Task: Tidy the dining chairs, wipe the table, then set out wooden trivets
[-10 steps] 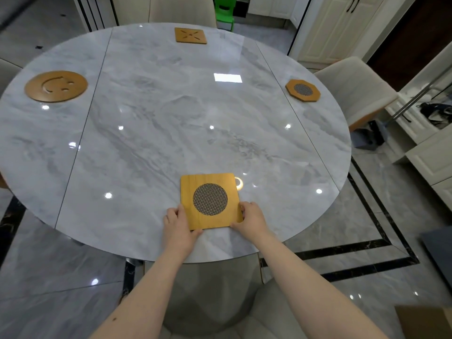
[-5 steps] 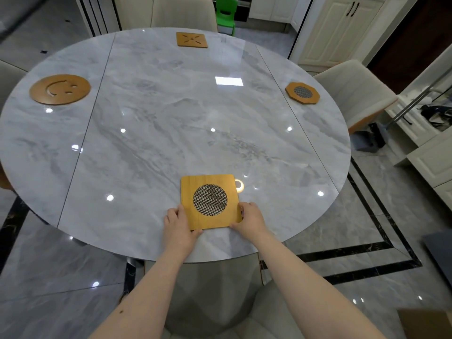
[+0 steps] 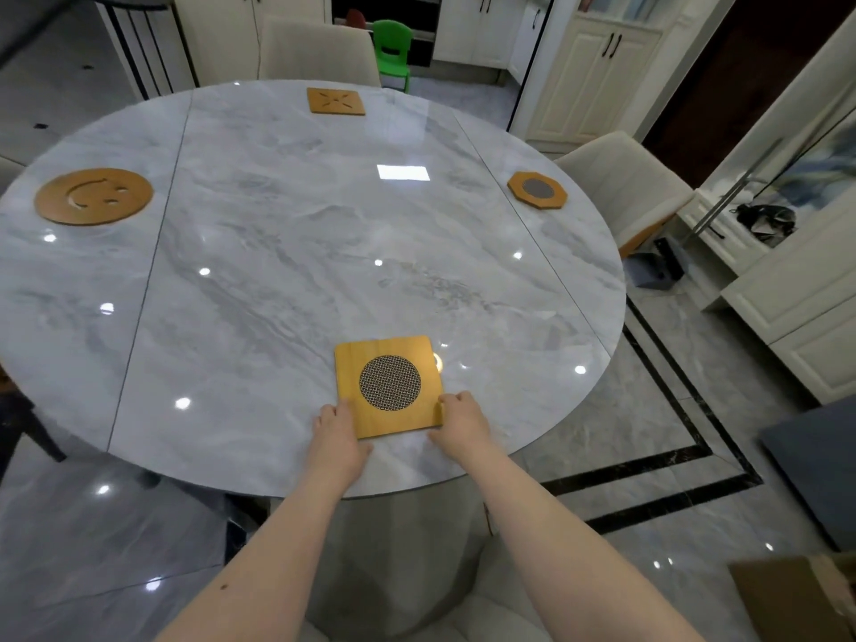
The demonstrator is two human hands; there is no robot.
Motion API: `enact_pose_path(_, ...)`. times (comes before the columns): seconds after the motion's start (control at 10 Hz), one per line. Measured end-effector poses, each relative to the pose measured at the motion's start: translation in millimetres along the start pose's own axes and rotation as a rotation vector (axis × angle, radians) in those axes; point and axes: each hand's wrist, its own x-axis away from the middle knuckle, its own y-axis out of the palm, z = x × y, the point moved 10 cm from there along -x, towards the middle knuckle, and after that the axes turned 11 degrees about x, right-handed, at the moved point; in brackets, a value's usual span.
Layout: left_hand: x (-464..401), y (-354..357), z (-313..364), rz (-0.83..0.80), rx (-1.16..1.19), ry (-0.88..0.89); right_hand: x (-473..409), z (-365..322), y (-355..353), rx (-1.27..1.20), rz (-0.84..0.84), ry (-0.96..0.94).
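A square wooden trivet (image 3: 388,386) with a round mesh centre lies flat near the front edge of the round marble table (image 3: 287,252). My left hand (image 3: 337,435) holds its near left corner and my right hand (image 3: 461,421) holds its near right corner, fingers curled at the edges. A round smiley trivet (image 3: 93,195) lies at the left. A square trivet with cut slots (image 3: 336,101) sits at the far edge. On the right sits an octagonal trivet (image 3: 537,190).
A beige chair (image 3: 625,187) stands at the table's right side and another (image 3: 319,51) at the far side. A green child's chair (image 3: 393,46) stands behind. White cabinets (image 3: 796,289) line the right wall. A cardboard box (image 3: 796,595) sits at the lower right.
Both hands stay at the square trivet's near corners. The view has tilted up a little, so the table sits lower in the frame; the trivets have not visibly shifted.
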Motion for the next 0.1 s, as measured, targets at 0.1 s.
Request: enact_pose_path(0.1, -5.3, -14.6, 5.4, 0.02, -0.028, 0.073, 6.2, -13.6, -10.2, 0.002, 0.038, 0.012)
